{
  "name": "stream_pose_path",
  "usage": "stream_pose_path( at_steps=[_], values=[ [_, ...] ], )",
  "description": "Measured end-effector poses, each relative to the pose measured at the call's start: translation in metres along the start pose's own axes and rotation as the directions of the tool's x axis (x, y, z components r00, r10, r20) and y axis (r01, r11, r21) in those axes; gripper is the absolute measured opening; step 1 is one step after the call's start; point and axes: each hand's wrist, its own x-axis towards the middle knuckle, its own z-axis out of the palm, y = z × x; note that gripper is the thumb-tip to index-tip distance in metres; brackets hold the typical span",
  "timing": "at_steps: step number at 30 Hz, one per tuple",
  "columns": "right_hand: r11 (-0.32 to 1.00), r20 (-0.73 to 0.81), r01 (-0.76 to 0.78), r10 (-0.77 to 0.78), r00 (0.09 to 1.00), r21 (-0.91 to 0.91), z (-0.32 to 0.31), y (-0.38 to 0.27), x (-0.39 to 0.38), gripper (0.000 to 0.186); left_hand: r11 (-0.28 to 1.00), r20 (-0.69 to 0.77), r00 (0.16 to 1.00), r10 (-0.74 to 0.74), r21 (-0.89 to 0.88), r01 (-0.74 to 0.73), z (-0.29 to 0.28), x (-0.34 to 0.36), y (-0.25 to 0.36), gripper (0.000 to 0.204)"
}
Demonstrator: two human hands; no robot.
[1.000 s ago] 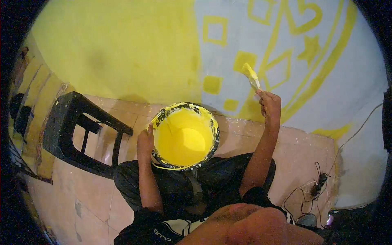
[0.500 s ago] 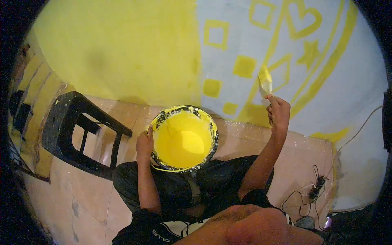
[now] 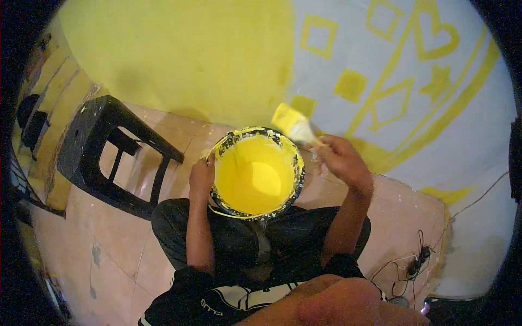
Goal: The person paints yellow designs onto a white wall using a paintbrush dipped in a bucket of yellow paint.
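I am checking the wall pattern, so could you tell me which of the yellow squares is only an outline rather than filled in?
The outlined square near the top, left of the heart, is hollow with bare wall inside. The two lower squares are filled solid yellow.

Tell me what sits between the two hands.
In the head view, the bucket of yellow paint sits between the left hand and the right hand.

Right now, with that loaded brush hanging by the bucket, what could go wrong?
The brush in the right hand is wet with yellow beyond the bucket rim, so it might drip onto the floor. The left hand alone steadies the bucket on the lap; a tilt could spill paint on the dark trousers. The cable lying nearby could get splashed.
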Motion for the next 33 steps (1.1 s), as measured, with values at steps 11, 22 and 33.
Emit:
stream_pose_path(
  at_steps=[11, 22, 33],
  values=[
    [0.72, 0.007, -0.032, 0.051, 0.999, -0.693, 0.112, 0.055, 0.049, 0.026, 0.989, 0.123, 0.982, -0.145, 0.06, 0.139, -0.003, 0.005, 0.008, 0.066],
    [0.719, -0.048, -0.129, 0.132, 0.99, -0.683, 0.134, 0.079, 0.075, 0.021, 0.976, 0.153, 0.966, -0.206, 0.096, 0.193, -0.016, 0.009, 0.018, 0.07],
    [0.758, -0.033, -0.1, 0.104, 0.994, -0.644, 0.15, 0.112, 0.078, 0.022, 0.997, 0.143, 0.987, -0.079, 0.037, 0.075, -0.009, 0.01, 0.008, 0.069]
  ],
)
